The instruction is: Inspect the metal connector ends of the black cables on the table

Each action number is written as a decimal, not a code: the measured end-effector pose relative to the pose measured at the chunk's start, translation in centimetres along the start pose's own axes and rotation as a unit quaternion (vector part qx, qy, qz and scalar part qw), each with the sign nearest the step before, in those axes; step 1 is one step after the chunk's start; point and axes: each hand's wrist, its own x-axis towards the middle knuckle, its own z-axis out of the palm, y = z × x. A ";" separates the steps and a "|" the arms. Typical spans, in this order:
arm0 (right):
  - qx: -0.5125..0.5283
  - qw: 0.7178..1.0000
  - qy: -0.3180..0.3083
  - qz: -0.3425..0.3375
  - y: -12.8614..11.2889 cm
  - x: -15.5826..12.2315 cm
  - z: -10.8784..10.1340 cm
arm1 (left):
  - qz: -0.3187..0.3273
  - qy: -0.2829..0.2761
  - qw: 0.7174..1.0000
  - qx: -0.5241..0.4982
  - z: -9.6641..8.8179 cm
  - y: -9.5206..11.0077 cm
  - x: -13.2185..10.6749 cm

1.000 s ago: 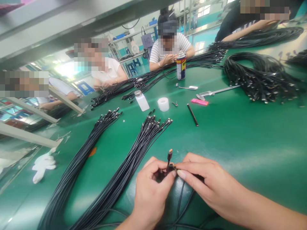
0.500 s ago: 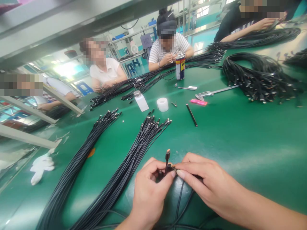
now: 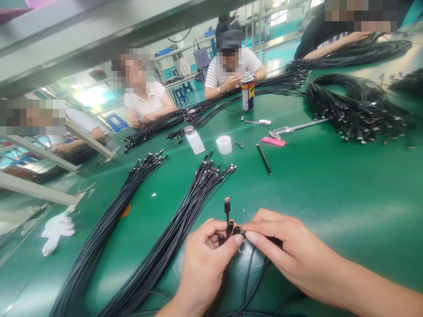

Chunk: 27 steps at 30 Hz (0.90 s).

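Note:
My left hand (image 3: pixel 205 264) and my right hand (image 3: pixel 280 251) meet low in the middle of the head view, both pinched on the plug ends of a few thin black cables (image 3: pixel 228 220). One plug sticks up above my fingers; two shorter ones sit at my fingertips. The cables trail down under my hands. Just left of my left hand lies a long bundle of black cables (image 3: pixel 185 211) on the green table (image 3: pixel 330 185), its plugs fanned out at the far end. A second bundle (image 3: pixel 125 193) lies further left.
A white bottle (image 3: pixel 194 139), tape roll (image 3: pixel 224 144), black pen (image 3: pixel 264 159), pink marker (image 3: pixel 274 141), caliper (image 3: pixel 291 129) and spray can (image 3: pixel 248 91) sit mid-table. Cable heaps (image 3: pixel 357 105) lie at the right. A white glove (image 3: pixel 56 229) lies at the left. Several people work across the table.
The upright plug stands a little higher above my fingers than before. My hands stay in the same spot, fingertips shifted slightly.

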 end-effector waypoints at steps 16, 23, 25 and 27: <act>-0.006 1.000 -0.009 -0.010 -0.2 -0.1 0.3 | 0.033 -0.003 0.999 0.043 0.0 -0.2 -0.2; 0.001 1.000 -0.006 -0.008 -0.1 -0.1 0.4 | 0.034 -0.008 0.998 0.050 -0.1 -0.1 -0.2; 0.002 1.000 0.000 -0.007 -0.1 -0.1 0.3 | 0.033 -0.007 0.998 0.053 -0.1 -0.1 -0.2; 0.003 1.000 0.008 -0.007 -0.1 -0.2 0.3 | 0.030 -0.006 0.998 0.053 -0.1 -0.1 -0.2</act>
